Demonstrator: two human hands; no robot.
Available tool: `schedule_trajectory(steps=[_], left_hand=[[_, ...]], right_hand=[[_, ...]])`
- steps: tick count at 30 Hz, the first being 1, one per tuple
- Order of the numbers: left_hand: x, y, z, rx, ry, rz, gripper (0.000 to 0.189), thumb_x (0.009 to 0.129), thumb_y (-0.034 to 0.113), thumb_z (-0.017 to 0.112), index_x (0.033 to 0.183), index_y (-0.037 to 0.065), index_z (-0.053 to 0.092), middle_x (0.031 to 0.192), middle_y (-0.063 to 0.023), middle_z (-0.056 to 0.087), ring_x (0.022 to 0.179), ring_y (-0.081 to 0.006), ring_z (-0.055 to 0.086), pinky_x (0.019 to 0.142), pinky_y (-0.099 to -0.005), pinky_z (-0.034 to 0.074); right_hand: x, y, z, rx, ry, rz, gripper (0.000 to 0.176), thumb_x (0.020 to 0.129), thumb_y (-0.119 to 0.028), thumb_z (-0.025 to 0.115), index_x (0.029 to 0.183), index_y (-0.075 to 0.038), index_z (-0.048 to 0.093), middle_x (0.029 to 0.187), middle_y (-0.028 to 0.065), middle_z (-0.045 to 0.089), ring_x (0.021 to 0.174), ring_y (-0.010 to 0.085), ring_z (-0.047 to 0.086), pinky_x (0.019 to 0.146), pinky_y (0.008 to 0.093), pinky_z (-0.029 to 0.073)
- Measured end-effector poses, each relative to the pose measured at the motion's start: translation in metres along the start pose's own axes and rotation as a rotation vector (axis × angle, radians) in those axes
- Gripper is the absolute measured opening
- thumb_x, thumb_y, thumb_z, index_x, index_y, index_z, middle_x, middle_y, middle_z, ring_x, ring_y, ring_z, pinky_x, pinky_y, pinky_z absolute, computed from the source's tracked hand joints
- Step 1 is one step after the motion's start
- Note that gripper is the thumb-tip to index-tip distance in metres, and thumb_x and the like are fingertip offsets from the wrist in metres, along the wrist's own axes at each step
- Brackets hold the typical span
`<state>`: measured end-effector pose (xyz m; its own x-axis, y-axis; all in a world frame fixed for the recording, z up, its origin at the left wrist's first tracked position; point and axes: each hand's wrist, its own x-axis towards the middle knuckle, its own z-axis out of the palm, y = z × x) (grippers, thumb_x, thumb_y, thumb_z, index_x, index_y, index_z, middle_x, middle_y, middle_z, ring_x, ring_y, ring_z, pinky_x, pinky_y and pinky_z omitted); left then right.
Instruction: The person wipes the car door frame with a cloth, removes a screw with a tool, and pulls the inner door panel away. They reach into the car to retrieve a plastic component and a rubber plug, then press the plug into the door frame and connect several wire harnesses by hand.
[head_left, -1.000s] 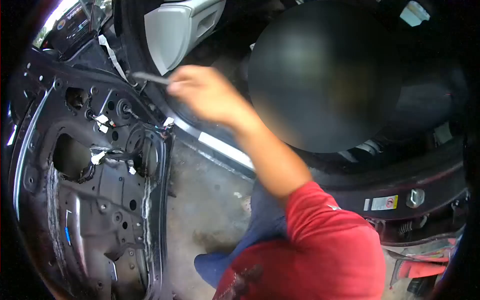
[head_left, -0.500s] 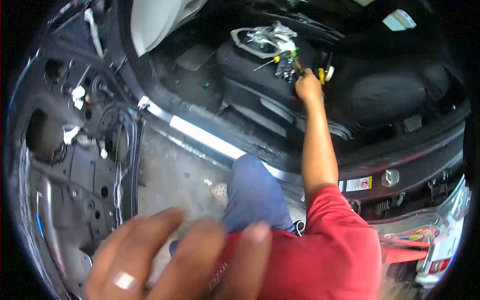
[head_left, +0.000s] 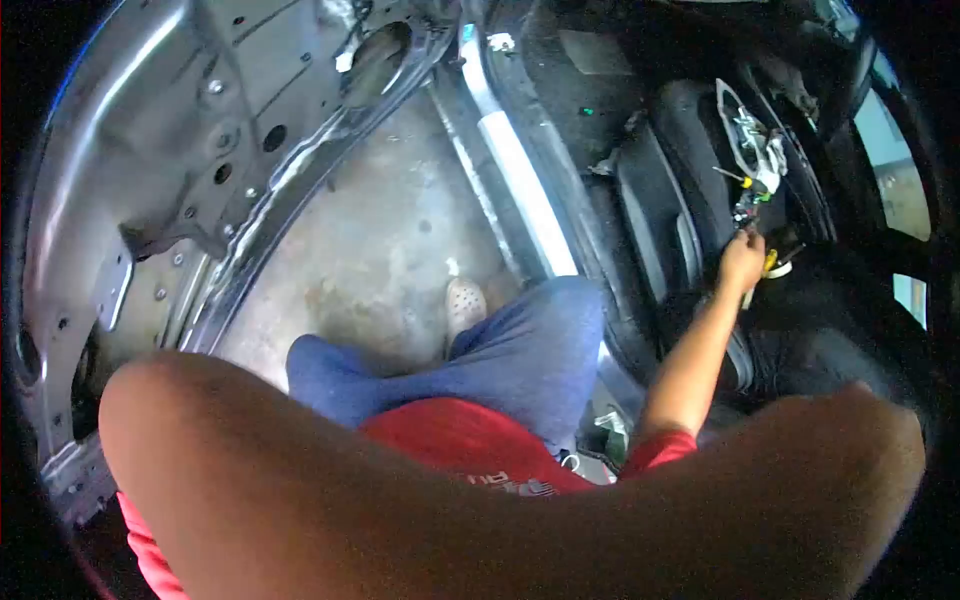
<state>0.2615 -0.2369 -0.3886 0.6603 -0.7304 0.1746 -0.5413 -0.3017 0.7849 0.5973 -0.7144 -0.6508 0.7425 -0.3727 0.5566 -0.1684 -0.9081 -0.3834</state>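
Note:
My right hand (head_left: 742,262) reaches over the dark car seat (head_left: 672,165), fingers closed at a small dark packet (head_left: 745,212); I cannot tell what is between them. Just beyond lie a yellow-handled screwdriver (head_left: 745,182), crumpled clear plastic (head_left: 774,158) and a grey ring-shaped frame (head_left: 728,115). Beside the hand is a yellow object (head_left: 769,262) with a white round piece (head_left: 781,271). Very close to the camera, my left forearm (head_left: 450,500) crosses the bottom of the view. At its right end is my left hand (head_left: 868,430), its fingers hidden.
An open car door with bare inner metal (head_left: 165,130) stands on the left. A door sill with a bright strip (head_left: 527,190) runs between the concrete floor (head_left: 390,240) and the cabin. My bent knees and a light perforated shoe (head_left: 465,303) are below.
The view has turned, so the door and seat appear shifted and rotated. My left hand has swung from lower left across to the right, its forearm now spanning the bottom. My right hand stays over the seat.

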Motion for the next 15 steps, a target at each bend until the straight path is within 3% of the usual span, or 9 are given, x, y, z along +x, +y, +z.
schedule_trajectory(steps=[2, 6, 8, 9, 10, 11, 13, 15], left_hand=[[0.002, 0.0, 0.011, -0.123, 0.007, -0.013, 0.036, 0.096, 0.016, 0.078, 0.131, 0.007, 0.076, 0.104, -0.01, 0.081, 0.087, -0.0198, 0.077, 0.081, -0.0308, 0.06], [0.006, -0.017, 0.013, -0.391, 0.067, -0.119, 0.036, 0.097, 0.015, 0.078, 0.132, 0.007, 0.076, 0.104, -0.01, 0.081, 0.088, -0.0191, 0.077, 0.081, -0.0307, 0.06], [0.004, -0.04, 0.009, -0.505, 0.107, -0.275, 0.036, 0.098, 0.015, 0.079, 0.133, 0.006, 0.075, 0.104, -0.0099, 0.081, 0.089, -0.0187, 0.077, 0.081, -0.0307, 0.06], [0.006, -0.053, 0.007, -0.497, 0.111, -0.364, 0.036, 0.098, 0.015, 0.079, 0.133, 0.006, 0.075, 0.104, -0.0099, 0.081, 0.089, -0.0185, 0.077, 0.082, -0.0307, 0.06], [0.014, -0.073, 0.009, -0.377, 0.104, -0.426, 0.034, 0.1, 0.008, 0.078, 0.134, 0.002, 0.074, 0.104, -0.0087, 0.082, 0.094, -0.0146, 0.077, 0.08, -0.0303, 0.06], [0.023, -0.085, 0.005, -0.424, 0.042, -0.648, 0.036, 0.098, 0.003, 0.079, 0.134, -0.001, 0.072, 0.103, -0.01, 0.082, 0.096, -0.0138, 0.077, 0.082, -0.0292, 0.06], [0.031, -0.114, 0.0, -0.419, 0.007, -0.743, 0.037, 0.096, 0.0, 0.079, 0.133, -0.001, 0.073, 0.096, -0.0081, 0.08, 0.096, -0.0148, 0.077, 0.083, -0.0285, 0.059], [0.053, -0.12, -0.022, -0.45, 0.02, -0.679, 0.037, 0.1, 0.01, 0.079, 0.135, 0.002, 0.071, 0.08, 0.002, 0.07, 0.074, -0.0047, 0.062, 0.072, -0.0224, 0.053]], right_hand=[[-0.021, -0.025, -0.005, -0.014, -0.022, 0.079, 0.039, 0.099, -0.038, 0.065, 0.129, -0.015, 0.076, 0.127, 0.0169, 0.078, 0.118, 0.0418, 0.072, 0.1, 0.0514, 0.054], [-0.019, -0.024, -0.007, 0.035, -0.026, 0.066, 0.039, 0.099, -0.036, 0.066, 0.129, -0.013, 0.077, 0.13, 0.0158, 0.077, 0.118, 0.0381, 0.073, 0.1, 0.0477, 0.056], [-0.023, -0.019, 0.001, 0.092, 0.024, 0.016, 0.039, 0.099, -0.029, 0.064, 0.129, -0.008, 0.076, 0.125, 0.0196, 0.078, 0.118, 0.0394, 0.073, 0.103, 0.0471, 0.055], [-0.031, -0.035, -0.013, 0.108, 0.003, 0.094, 0.037, 0.099, -0.028, 0.064, 0.126, -0.007, 0.076, 0.124, 0.0206, 0.077, 0.117, 0.0406, 0.072, 0.104, 0.0472, 0.055], [-0.031, -0.025, -0.004, 0.114, 0.085, 0.025, 0.034, 0.099, -0.028, 0.064, 0.123, -0.008, 0.077, 0.125, 0.0201, 0.076, 0.117, 0.0398, 0.072, 0.103, 0.048, 0.055], [-0.035, -0.031, -0.011, 0.103, 0.067, 0.043, 0.032, 0.098, -0.027, 0.064, 0.121, -0.009, 0.076, 0.123, 0.0186, 0.076, 0.118, 0.0398, 0.07, 0.102, 0.0489, 0.054], [-0.04, -0.027, -0.003, 0.084, 0.157, 0.031, 0.027, 0.095, -0.024, 0.067, 0.116, -0.009, 0.072, 0.112, 0.016, 0.072, 0.112, 0.0402, 0.065, 0.096, 0.0517, 0.053], [-0.039, -0.041, -0.015, 0.126, 0.148, 0.08, 0.026, 0.094, -0.023, 0.068, 0.114, -0.007, 0.071, 0.112, 0.0161, 0.071, 0.11, 0.0399, 0.065, 0.095, 0.052, 0.053]])
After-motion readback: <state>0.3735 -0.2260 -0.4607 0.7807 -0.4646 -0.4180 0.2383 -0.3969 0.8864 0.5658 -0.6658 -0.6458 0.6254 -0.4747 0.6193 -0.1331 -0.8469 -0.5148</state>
